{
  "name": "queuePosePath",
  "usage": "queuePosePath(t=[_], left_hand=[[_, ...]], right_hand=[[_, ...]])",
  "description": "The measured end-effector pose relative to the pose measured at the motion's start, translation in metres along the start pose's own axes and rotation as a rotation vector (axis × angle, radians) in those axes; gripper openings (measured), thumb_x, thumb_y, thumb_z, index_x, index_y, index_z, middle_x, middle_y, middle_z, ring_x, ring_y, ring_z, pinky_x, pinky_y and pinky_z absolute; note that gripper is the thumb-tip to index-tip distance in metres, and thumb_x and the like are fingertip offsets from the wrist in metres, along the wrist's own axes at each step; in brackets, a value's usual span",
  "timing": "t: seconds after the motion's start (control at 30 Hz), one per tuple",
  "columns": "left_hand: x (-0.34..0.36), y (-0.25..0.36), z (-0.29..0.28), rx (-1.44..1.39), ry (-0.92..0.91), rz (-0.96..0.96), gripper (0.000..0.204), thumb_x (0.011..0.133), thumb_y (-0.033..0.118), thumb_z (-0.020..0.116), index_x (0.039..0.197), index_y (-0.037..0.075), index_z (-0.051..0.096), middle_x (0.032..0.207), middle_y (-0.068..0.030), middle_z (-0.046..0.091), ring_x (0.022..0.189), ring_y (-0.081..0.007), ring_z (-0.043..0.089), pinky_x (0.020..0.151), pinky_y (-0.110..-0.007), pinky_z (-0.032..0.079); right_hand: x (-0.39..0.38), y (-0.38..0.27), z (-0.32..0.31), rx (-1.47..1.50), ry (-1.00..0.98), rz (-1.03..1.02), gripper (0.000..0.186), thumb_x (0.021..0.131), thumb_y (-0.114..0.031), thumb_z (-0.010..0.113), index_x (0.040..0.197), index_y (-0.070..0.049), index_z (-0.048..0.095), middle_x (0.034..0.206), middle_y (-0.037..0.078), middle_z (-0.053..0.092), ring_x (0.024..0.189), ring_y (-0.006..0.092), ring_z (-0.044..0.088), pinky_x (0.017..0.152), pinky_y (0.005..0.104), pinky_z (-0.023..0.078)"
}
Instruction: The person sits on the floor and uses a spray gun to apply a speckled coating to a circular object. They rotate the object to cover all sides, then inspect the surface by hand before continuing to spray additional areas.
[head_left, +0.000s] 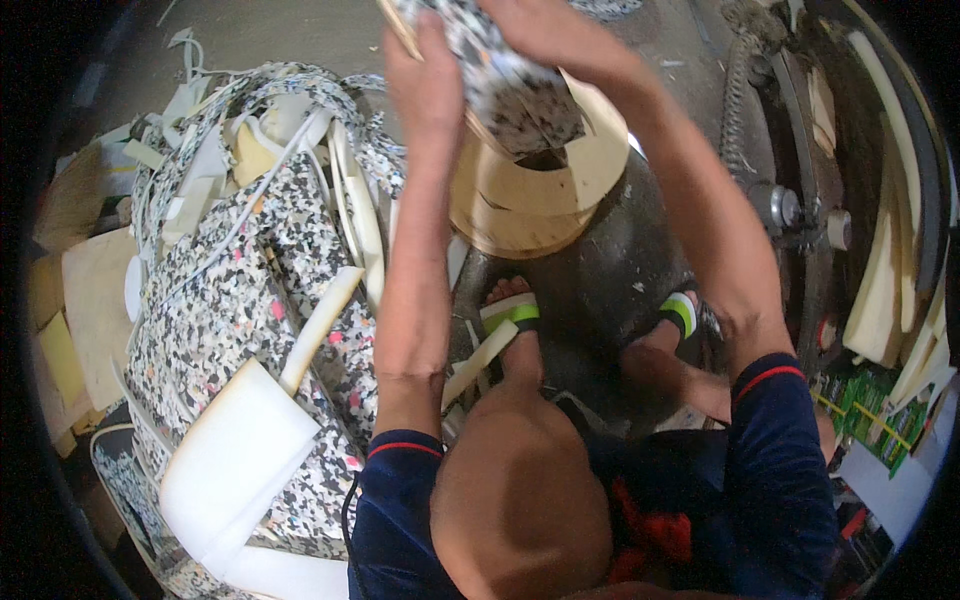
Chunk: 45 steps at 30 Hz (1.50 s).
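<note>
- Bare hands grip a speckled foam piece (510, 85) at the top of the frame; its lower end overlaps the hole of a round tan form (590, 185), whether above or inside it is hard to tell.
- L hand (425, 85): thumb laid along the piece, fingers closed round its L side, next to a thin tan edge.
- R hand (555, 40) lies against the upper R side; finger ends are cut off by the frame, so can't tell if they're spread or pinching.
- The tan form's dark opening is mostly covered; contents, if any, can't be made out.
- Open room: dark floor (640, 235) btwn the form and the worker's feet, in green-and-white-banded sandals (510, 312); a pale strip (480, 362) stands by the L foot.
- L side is crowded: a heap of speckled foam (215, 310) runs up close to the L forearm, w/ a white foam slab (235, 455) on top.
- R side: coiled hose (737, 105), cream foam lengths (880, 285) and green packets (885, 420), curving w/ the lens.
- Upper foam & hands blurred, partly out of frame; dark rim hides the corners.
</note>
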<state>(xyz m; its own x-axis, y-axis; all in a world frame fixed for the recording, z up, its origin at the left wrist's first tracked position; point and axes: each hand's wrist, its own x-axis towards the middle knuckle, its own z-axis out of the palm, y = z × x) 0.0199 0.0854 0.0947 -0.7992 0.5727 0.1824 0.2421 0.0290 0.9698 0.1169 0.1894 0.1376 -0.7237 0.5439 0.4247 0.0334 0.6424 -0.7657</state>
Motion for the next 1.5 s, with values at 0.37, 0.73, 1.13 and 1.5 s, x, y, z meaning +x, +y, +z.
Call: queuePosePath(t=[0.37, 0.73, 1.13, 1.5], left_hand=[[0.024, -0.002, -0.055, -0.715, -0.197, -0.532, 0.062, 0.105, 0.049, 0.042, 0.133, -0.005, 0.052, 0.125, -0.0243, 0.063, 0.109, -0.0329, 0.067, 0.094, -0.046, 0.057], [-0.036, -0.016, -0.018, -0.657, -0.113, -0.086, 0.054, 0.103, 0.039, 0.053, 0.138, -0.002, 0.045, 0.121, -0.0142, 0.059, 0.108, -0.0196, 0.056, 0.096, -0.034, 0.044], [-0.028, -0.021, -0.016, -0.462, -0.088, -0.004, 0.045, 0.104, 0.035, 0.047, 0.129, -0.002, 0.051, 0.111, -0.0109, 0.064, 0.093, -0.0154, 0.063, 0.079, -0.032, 0.053], [-0.032, -0.006, -0.019, -0.511, -0.112, -0.126, 0.043, 0.104, 0.034, 0.045, 0.126, -0.002, 0.053, 0.107, -0.0109, 0.064, 0.090, -0.0153, 0.063, 0.077, -0.032, 0.054]], right_hand=[[-0.038, 0.007, 0.026, 0.070, -0.096, -0.031, 0.058, 0.102, -0.031, 0.050, 0.143, 0.009, 0.042, 0.145, 0.030, 0.046, 0.136, 0.0372, 0.047, 0.115, 0.0372, 0.032], [-0.027, -0.039, 0.011, -0.033, -0.014, 0.132, 0.050, 0.098, -0.027, 0.054, 0.132, 0.010, 0.053, 0.121, 0.030, 0.064, 0.118, 0.0369, 0.062, 0.101, 0.0375, 0.045], [-0.020, -0.024, 0.001, 0.036, -0.086, 0.176, 0.043, 0.097, -0.023, 0.054, 0.128, 0.007, 0.059, 0.115, 0.026, 0.068, 0.110, 0.0309, 0.066, 0.095, 0.0365, 0.048], [-0.023, -0.018, 0.001, 0.124, -0.074, 0.255, 0.041, 0.099, -0.023, 0.052, 0.126, 0.005, 0.061, 0.116, 0.021, 0.070, 0.108, 0.0247, 0.065, 0.095, 0.0351, 0.048]])
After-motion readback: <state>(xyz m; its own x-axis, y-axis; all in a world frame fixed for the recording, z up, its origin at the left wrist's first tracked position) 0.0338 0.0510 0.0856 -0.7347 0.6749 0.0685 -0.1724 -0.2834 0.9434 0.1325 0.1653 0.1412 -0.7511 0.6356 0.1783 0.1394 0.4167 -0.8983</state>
